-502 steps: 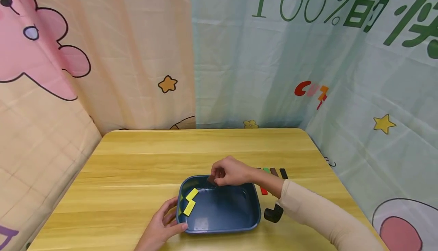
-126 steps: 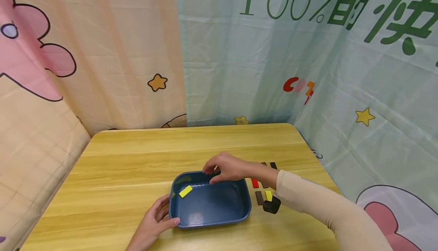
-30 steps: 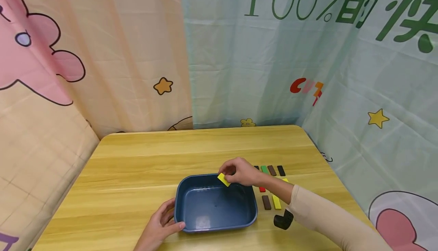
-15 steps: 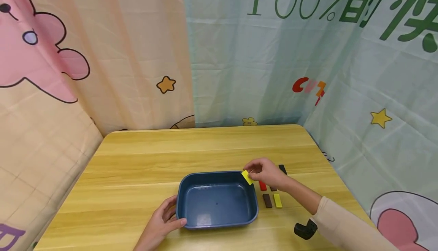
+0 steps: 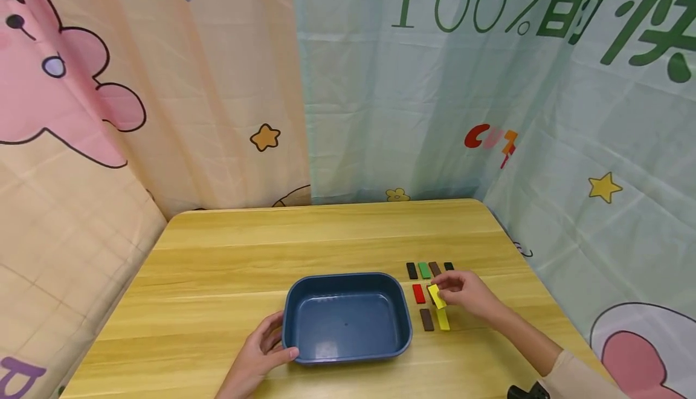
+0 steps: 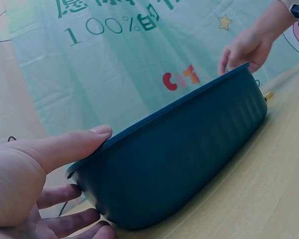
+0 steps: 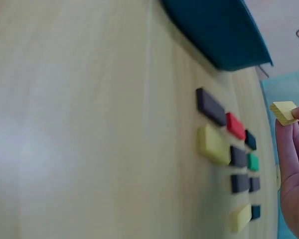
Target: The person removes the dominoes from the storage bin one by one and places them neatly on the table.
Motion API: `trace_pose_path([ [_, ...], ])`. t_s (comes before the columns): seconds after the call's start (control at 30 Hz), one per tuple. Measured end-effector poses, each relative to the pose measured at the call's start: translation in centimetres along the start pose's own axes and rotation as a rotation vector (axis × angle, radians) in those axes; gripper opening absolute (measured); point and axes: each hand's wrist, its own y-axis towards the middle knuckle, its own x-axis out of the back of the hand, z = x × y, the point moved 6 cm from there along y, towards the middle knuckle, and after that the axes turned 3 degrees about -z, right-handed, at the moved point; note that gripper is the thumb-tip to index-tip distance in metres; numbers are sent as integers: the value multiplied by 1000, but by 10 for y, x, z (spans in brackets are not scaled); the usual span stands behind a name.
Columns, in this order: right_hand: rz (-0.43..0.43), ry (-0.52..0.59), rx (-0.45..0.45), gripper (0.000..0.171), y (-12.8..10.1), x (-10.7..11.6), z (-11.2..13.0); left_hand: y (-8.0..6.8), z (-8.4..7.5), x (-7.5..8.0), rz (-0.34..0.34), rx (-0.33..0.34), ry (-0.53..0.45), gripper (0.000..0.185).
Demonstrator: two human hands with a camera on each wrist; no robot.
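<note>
A blue plastic tub (image 5: pixel 348 326) sits on the wooden table. My left hand (image 5: pixel 259 353) holds its left end; in the left wrist view the thumb lies over the tub's rim and the fingers touch the outer wall. Between thumb and fingertips, my right hand (image 5: pixel 469 295) pinches a small yellow block (image 5: pixel 437 297), above the rows of blocks right of the tub. Beneath it lie a second yellow block (image 5: pixel 443 320), a dark brown block (image 5: pixel 426 320) and a red block (image 5: pixel 418 294). Another yellow block (image 7: pixel 241 217) shows in the right wrist view, hidden by my hand in the head view.
Farther back lie a black block (image 5: pixel 411 271), a green block (image 5: pixel 424 270), a brown block (image 5: pixel 434 269) and another black block (image 5: pixel 448 266). A printed curtain (image 5: pixel 380 115) hangs behind the table (image 5: pixel 228 254).
My right hand has carried the yellow block rightward from over the tub to above the block rows. The yellow blocks seen in the tub earlier are gone from it. The left hand stays on the tub.
</note>
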Motion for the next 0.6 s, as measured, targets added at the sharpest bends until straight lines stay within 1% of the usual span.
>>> trace_pose_path([
  [0.1, -6, 24, -20, 29, -12, 10, -13, 2, 0, -1, 2, -9, 15, 76],
  [0.23, -22, 40, -23, 29, -21, 19, -29, 2, 0, 0, -17, -17, 21, 77],
  [0.43, -59, -33, -61, 27, -30, 27, -48, 1, 0, 1, -14, -21, 39, 77],
  [0.6, -62, -108, -62, 26, -33, 26, -52, 2, 1, 0, -8, -17, 34, 77],
])
